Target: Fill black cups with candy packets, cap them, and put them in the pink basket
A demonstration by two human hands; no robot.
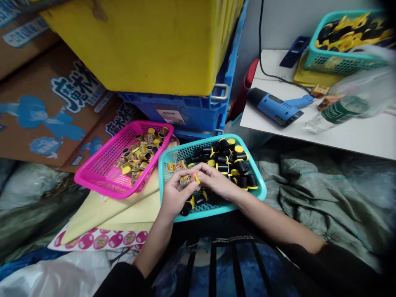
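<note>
Over the turquoise basket (262, 192), my left hand (173, 194) is closed around a small canister (187, 179) with a colourful printed label. My right hand (216, 181) pinches the canister's yellow-capped end with thumb and fingers. Beneath both hands, the basket holds many black canisters (223, 167) with yellow caps, lying in all directions. A few orange printed pieces (177, 166) lie at the basket's left side, just behind my left hand. To the left, a pink basket (105, 175) contains labelled canisters (140, 154), some with yellow caps.
Behind the baskets rise a blue crate (185, 113) and a yellow crate (139, 49). Printed cardboard boxes (37, 103) stand left. On the white table (328, 136) at right are a blue heat gun (275, 106), a green-labelled bottle (343, 110) and another turquoise basket (343, 62). A sticker sheet (102, 241) lies in front.
</note>
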